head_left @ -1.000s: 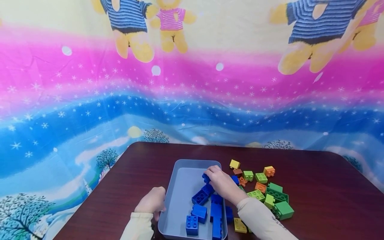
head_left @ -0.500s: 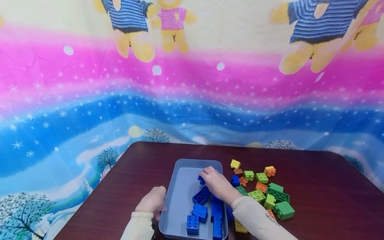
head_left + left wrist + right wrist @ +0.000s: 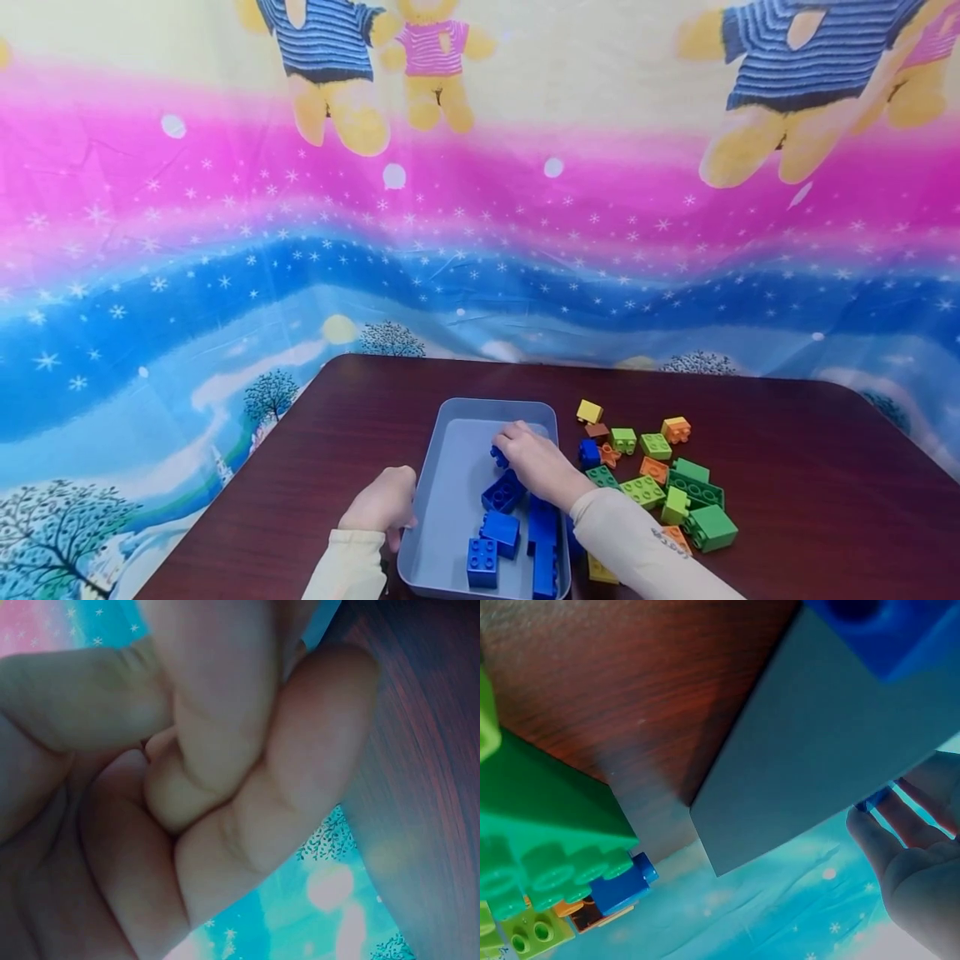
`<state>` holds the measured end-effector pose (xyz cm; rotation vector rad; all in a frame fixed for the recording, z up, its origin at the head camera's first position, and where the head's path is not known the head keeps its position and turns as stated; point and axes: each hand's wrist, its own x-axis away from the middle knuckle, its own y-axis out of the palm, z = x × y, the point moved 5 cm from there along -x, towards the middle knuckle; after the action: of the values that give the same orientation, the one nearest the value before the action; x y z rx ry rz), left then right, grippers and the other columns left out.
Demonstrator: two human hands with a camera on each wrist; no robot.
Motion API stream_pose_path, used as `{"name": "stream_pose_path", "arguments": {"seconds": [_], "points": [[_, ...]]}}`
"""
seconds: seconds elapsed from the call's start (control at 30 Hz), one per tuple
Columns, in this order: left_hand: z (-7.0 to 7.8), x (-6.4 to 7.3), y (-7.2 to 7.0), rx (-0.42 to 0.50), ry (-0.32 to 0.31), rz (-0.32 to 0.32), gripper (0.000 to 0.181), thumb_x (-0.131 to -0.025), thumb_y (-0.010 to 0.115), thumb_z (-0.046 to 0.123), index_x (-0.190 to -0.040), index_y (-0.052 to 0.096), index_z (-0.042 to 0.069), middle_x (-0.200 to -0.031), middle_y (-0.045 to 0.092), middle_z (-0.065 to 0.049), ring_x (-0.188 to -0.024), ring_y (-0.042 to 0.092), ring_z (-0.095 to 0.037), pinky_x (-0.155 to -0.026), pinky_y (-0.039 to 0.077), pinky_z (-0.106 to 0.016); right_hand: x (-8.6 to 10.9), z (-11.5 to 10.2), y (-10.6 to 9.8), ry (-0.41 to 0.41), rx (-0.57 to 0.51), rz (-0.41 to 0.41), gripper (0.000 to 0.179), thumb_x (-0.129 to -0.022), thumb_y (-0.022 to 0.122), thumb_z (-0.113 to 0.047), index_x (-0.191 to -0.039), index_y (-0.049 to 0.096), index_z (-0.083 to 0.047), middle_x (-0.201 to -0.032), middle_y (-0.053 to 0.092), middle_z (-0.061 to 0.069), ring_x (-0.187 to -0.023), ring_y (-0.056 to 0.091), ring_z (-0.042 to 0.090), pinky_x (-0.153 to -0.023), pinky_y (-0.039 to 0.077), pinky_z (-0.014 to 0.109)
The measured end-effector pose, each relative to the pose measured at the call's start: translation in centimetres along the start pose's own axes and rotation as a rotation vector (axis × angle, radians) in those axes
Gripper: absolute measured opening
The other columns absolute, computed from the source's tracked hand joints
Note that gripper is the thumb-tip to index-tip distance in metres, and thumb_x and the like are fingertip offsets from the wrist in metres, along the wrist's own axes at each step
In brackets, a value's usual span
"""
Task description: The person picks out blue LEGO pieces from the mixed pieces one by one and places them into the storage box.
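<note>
My right hand [image 3: 536,458] holds a small blue toy brick [image 3: 498,456] by the fingertips, above the far right part of the grey tray [image 3: 442,450]. The right wrist view shows those fingers around a sliver of the blue brick [image 3: 875,799], most of it hidden. Several other blue bricks lie in the tray, among them a hollow-side-up one [image 3: 503,492] and a studded one [image 3: 482,562]. My left hand [image 3: 381,502] is at the tray's left rim, fingers curled in; the left wrist view shows the folded fingers [image 3: 225,765] with nothing visible between them.
Right of the tray lie loose bricks: yellow [image 3: 589,412], orange [image 3: 676,430], light green [image 3: 641,492], green [image 3: 711,527] and a blue one [image 3: 588,452]. A yellow brick [image 3: 602,570] is partly under my right sleeve. The dark wooden table [image 3: 810,467] ends at a printed cloth [image 3: 480,275].
My right hand has moved left and slightly nearer, further over the tray, with the blue brick in its fingers. The left hand and the tray have hardly moved.
</note>
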<state>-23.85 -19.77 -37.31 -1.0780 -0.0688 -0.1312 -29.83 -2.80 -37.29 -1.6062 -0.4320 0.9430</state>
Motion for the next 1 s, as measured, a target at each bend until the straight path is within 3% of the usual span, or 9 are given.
{"name": "stream_pose_path", "arguments": {"seconds": [0.3, 0.73, 1.0], "points": [[0.13, 0.06, -0.06, 0.004, -0.014, -0.008, 0.024, -0.067, 0.067, -0.013, -0.062, 0.047, -0.001, -0.052, 0.046, -0.011, -0.031, 0.052, -0.018, -0.041, 0.047, -0.025, -0.16, 0.32, 0.53, -0.001, 0.028, -0.023, 0.027, -0.079, 0.065, -0.002, -0.105, 0.062, -0.004, -0.103, 0.059, 0.007, -0.099, 0.053, 0.020, -0.079, 0.047, 0.029], [0.18, 0.20, -0.15, 0.000, 0.016, 0.000, 0.022, -0.066, 0.066, -0.015, -0.062, 0.048, -0.003, -0.049, 0.047, -0.012, -0.033, 0.054, -0.021, -0.044, 0.048, -0.026, -0.45, 0.38, 0.64, 0.000, 0.041, -0.051, 0.025, -0.079, 0.065, -0.003, -0.104, 0.064, -0.003, -0.101, 0.062, 0.007, -0.096, 0.055, 0.020, -0.078, 0.048, 0.029], [0.11, 0.20, -0.17, -0.004, 0.010, 0.003, 0.022, -0.066, 0.067, -0.014, -0.064, 0.048, -0.003, -0.052, 0.048, -0.013, -0.032, 0.054, -0.021, -0.044, 0.048, -0.026, -0.51, 0.65, 0.71, 0.001, 0.008, -0.062, 0.008, -0.079, 0.064, -0.001, -0.085, 0.064, -0.007, -0.076, 0.058, 0.000, -0.076, 0.054, 0.014, -0.068, 0.049, 0.023]]}}
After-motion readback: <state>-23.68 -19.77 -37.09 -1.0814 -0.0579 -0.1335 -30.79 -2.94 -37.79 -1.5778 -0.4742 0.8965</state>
